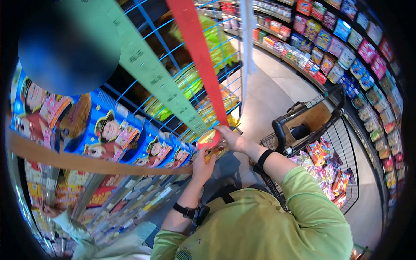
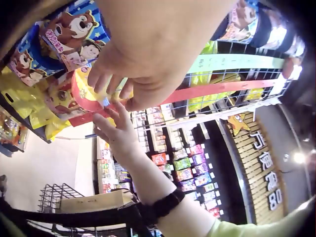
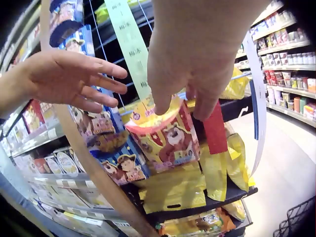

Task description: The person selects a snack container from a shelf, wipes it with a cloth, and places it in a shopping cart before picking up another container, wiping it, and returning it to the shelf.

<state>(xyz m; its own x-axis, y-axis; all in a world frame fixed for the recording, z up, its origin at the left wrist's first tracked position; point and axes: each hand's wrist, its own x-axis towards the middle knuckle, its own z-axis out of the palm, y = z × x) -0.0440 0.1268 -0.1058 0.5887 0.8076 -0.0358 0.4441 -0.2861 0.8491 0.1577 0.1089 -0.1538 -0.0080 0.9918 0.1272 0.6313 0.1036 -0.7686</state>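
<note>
A red and yellow snack pack with a cartoon bear (image 3: 173,138) stands slightly tilted against yellow bags (image 3: 173,190) in the right wrist view. My right hand (image 3: 197,64) pinches its top edge from above, the thumb in front. Beside the pack my left hand (image 3: 69,81) is held with its fingers nearly straight, apart from it. From the head, both the left hand (image 1: 203,167) and the right hand (image 1: 234,141) are close around the pack (image 1: 208,139). The left wrist view has the left hand (image 2: 148,59) near the pack (image 2: 74,98), partly covering it.
Blue cartoon packs (image 1: 110,138) line the rack at left, beside green (image 1: 160,82) and red strips (image 1: 199,56) over blue wire mesh. A cart (image 1: 342,151) with snack bags stands at right, before stocked shelves (image 1: 325,43). Another person's sleeve (image 1: 76,229) shows at lower left.
</note>
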